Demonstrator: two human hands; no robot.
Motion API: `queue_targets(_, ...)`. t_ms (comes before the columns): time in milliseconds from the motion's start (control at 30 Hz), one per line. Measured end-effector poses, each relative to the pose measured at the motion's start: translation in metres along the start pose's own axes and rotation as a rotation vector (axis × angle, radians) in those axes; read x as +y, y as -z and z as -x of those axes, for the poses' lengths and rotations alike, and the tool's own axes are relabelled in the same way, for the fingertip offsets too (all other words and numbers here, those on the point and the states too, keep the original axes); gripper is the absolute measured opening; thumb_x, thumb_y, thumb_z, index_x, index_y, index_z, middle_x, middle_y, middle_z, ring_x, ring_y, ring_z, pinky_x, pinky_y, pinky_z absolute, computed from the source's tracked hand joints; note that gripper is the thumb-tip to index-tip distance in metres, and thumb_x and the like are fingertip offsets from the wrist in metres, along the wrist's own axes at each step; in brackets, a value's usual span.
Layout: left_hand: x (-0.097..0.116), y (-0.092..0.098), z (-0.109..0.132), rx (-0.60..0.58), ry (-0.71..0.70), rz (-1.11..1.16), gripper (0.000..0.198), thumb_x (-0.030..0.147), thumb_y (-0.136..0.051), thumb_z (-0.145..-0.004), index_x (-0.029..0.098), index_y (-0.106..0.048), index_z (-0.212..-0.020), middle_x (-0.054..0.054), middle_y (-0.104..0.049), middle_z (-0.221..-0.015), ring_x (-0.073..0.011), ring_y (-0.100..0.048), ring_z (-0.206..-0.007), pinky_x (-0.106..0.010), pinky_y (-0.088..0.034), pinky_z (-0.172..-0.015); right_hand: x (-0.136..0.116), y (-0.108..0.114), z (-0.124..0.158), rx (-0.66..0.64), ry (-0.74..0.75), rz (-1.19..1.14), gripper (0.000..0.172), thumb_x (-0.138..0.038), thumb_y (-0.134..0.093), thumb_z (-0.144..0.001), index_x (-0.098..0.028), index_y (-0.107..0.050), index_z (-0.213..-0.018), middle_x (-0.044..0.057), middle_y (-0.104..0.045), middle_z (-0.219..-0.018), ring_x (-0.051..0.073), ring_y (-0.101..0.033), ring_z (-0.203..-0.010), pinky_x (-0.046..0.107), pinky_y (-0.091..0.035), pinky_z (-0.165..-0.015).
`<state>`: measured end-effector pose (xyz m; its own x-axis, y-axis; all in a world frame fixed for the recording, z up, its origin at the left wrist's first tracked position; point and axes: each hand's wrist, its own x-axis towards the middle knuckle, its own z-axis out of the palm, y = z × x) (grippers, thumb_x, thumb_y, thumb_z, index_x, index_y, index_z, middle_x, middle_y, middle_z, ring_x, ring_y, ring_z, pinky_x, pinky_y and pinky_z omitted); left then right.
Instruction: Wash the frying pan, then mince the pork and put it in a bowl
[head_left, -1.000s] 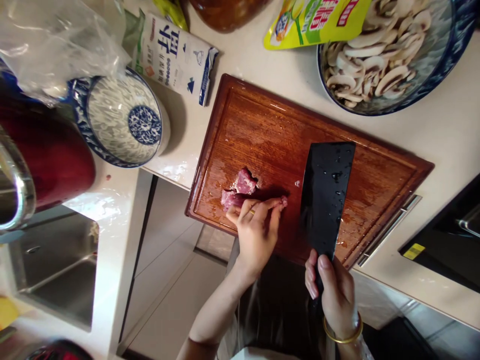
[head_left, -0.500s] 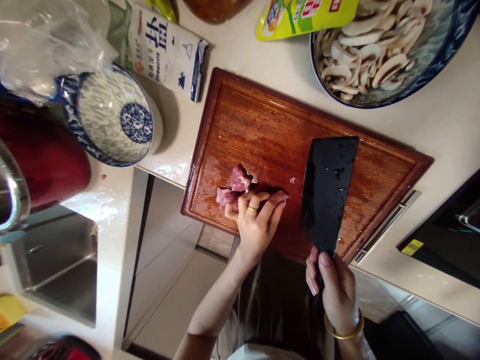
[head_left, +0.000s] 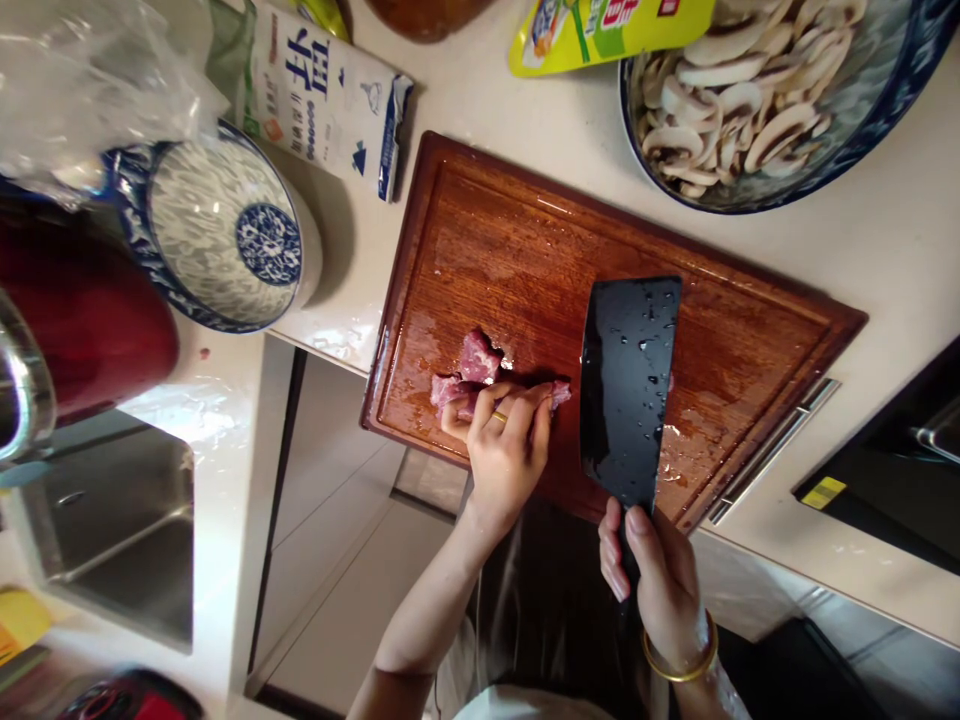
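Raw red meat (head_left: 480, 357) lies near the left front of a wet wooden cutting board (head_left: 517, 240). My left hand (head_left: 504, 445) presses down on the meat with bent fingers, a ring on one of them; the meat's end pokes out to the right of the fingertips. In my right hand (head_left: 656, 575) is the handle of a black cleaver (head_left: 630, 380). Its broad blade, dotted with water drops, is over the board, to the right of the meat and apart from it. Part of the meat is hidden under my left fingers.
A patterned bowl of sliced mushrooms (head_left: 720, 110) stands behind the board, beside a yellow-green pouch (head_left: 600, 35). To the left are a blue-and-white bowl (head_left: 202, 235), a salt bag (head_left: 322, 95), a red container (head_left: 82, 310) and a sink (head_left: 120, 540). A black cooktop (head_left: 900, 470) sits at right.
The cleaver and my right hand have moved left, closer to the meat. My left fingers have drawn back slightly to the left, showing more of the meat's right end.
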<state>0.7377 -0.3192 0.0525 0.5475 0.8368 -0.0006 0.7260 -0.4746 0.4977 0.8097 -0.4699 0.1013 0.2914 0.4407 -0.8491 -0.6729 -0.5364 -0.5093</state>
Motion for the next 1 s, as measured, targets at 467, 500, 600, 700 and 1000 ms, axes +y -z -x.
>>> queue_targets(467,0.003,0.008,-0.003,-0.004,0.085,-0.023,0.004,0.022,-0.059,-0.083,0.024,-0.063,-0.085,0.003,-0.072,-0.081,-0.0184,-0.061,-0.087,-0.041,-0.02,-0.094,0.012,-0.019,0.004,-0.085,-0.039,0.001,0.035,-0.047,-0.038,-0.093,-0.019,-0.045,-0.073,-0.006,-0.042,-0.057,0.003,-0.034,-0.039,0.017,-0.026,-0.037)
queue_targets(500,0.002,0.008,-0.004,-0.005,0.093,-0.025,0.003,0.023,-0.059,-0.083,0.024,-0.062,-0.083,0.003,-0.072,-0.081,-0.0184,-0.061,-0.086,-0.041,-0.02,-0.094,0.012,-0.02,0.004,-0.083,-0.041,-0.003,0.035,-0.047,-0.039,-0.093,-0.019,-0.045,-0.073,-0.006,-0.042,-0.057,0.003,-0.034,-0.038,0.017,-0.026,-0.037)
queue_targets(600,0.0,0.007,-0.004,-0.021,0.107,-0.043,0.001,0.024,-0.06,-0.083,0.024,-0.06,-0.081,0.003,-0.071,-0.08,-0.0194,-0.06,-0.088,-0.041,-0.02,-0.093,0.013,-0.023,0.005,-0.085,-0.055,-0.023,0.035,-0.049,-0.04,-0.092,-0.019,-0.047,-0.077,-0.006,-0.042,-0.057,0.004,-0.034,-0.038,0.017,-0.026,-0.036)
queue_targets(700,-0.001,0.006,-0.004,-0.037,0.113,-0.047,0.002,0.024,-0.059,-0.083,0.024,-0.06,-0.082,0.003,-0.07,-0.079,-0.0196,-0.058,-0.088,-0.041,-0.021,-0.093,0.013,-0.026,0.005,-0.089,-0.064,-0.05,0.033,-0.049,-0.04,-0.092,-0.018,-0.05,-0.085,-0.006,-0.042,-0.059,0.004,-0.035,-0.038,0.017,-0.026,-0.035)
queue_targets(1000,-0.027,0.029,-0.001,0.155,0.181,-0.183,0.005,0.029,-0.064,-0.079,0.024,-0.062,-0.08,-0.002,-0.066,-0.077,-0.0227,-0.052,-0.088,-0.042,-0.029,-0.087,0.014,-0.029,0.005,-0.095,-0.047,-0.042,0.032,-0.047,-0.04,-0.092,-0.018,-0.051,-0.087,-0.006,-0.042,-0.059,0.004,-0.035,-0.039,0.017,-0.027,-0.035)
